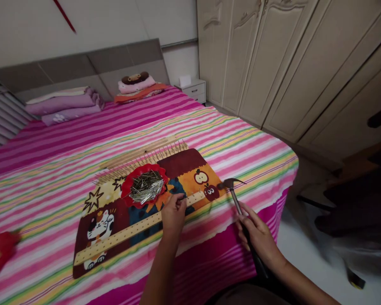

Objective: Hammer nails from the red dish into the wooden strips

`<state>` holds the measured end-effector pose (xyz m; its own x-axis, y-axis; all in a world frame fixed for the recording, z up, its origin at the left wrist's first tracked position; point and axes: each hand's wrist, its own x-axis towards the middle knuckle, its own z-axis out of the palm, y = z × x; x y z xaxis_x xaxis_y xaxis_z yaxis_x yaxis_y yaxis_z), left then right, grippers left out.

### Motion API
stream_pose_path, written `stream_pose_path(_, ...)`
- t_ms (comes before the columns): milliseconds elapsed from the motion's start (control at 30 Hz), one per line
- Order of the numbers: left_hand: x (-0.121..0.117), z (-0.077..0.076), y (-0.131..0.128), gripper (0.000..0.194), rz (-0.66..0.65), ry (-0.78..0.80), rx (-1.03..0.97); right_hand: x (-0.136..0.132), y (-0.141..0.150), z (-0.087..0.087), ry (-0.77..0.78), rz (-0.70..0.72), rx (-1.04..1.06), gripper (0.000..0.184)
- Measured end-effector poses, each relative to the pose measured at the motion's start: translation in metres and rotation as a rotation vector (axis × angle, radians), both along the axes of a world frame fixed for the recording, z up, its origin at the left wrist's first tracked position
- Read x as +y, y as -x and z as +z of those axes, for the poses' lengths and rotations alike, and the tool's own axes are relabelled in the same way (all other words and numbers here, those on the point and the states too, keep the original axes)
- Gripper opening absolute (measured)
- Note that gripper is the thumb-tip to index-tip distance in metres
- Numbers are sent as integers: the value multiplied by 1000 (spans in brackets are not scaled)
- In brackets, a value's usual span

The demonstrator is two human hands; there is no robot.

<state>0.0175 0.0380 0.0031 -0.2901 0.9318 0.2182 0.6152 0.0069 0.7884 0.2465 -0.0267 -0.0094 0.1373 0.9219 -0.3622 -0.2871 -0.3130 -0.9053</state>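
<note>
My right hand point(255, 233) is wrapped around the handle of a claw hammer point(236, 201), its head raised near the mat's right edge. My left hand point(173, 214) rests over a long wooden strip point(127, 231) with rows of small holes, thumb and forefinger pinched on what looks like a nail point(183, 198). A few nails stand upright in the strip's right end. The strip lies across a patterned mat point(197, 159) with cat and apple pictures. Just beyond my left hand, a red scalloped bowl point(127, 190) holds many loose nails point(147, 186).
Behind the bowl lies another wooden strip point(142, 161) bristling with upright nails, beside bare wood pieces point(139, 150). Everything sits on a bed with a striped sheet point(250, 159). Folded bedding point(68, 103) is near the headboard. A red object point(0, 254) lies at the left edge; wardrobes point(273, 55) stand right.
</note>
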Motion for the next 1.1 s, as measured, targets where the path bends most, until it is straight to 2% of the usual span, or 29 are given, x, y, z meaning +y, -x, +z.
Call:
stream_pose_path(100, 3, 15, 27, 22, 136, -48, 171, -1, 0, -14, 52, -73, 118, 74)
stream_pose_path(200, 17, 27, 56, 25, 278, 43, 396, -2, -1, -16, 62, -87, 149, 71)
stream_pose_path(300, 36, 33, 71, 28, 229, 208, 545, 0, -2, -17, 73, -84, 175, 69)
stream_pose_path(400, 49, 37, 72, 27, 175, 344, 617, 1, -4, -21, 79, -74, 198, 68)
stream_pose_path(567, 49, 44, 75, 20, 198, 422, 622, 1, -6, -23, 84, -65, 195, 64)
stream_pose_path(700, 39, 49, 83, 13, 242, 335, 355, 1, -6, -21, 81, -56, 197, 62)
stream_pose_path(800, 31, 53, 82, 15, 265, 221, -17, 1, -7, -22, 76, -48, 201, 59)
stream_pose_path(900, 23, 59, 73, 30, 222, 132, -409, 1, -8, -25, 72, -45, 216, 59)
stream_pose_path(967, 16, 61, 63, 37, 170, 131, -574, 1, -8, -26, 66, -38, 232, 61)
stream_pose_path(1100, 3, 63, 46, 41, 82, 206, -752, 1, -7, -24, 57, -41, 224, 62)
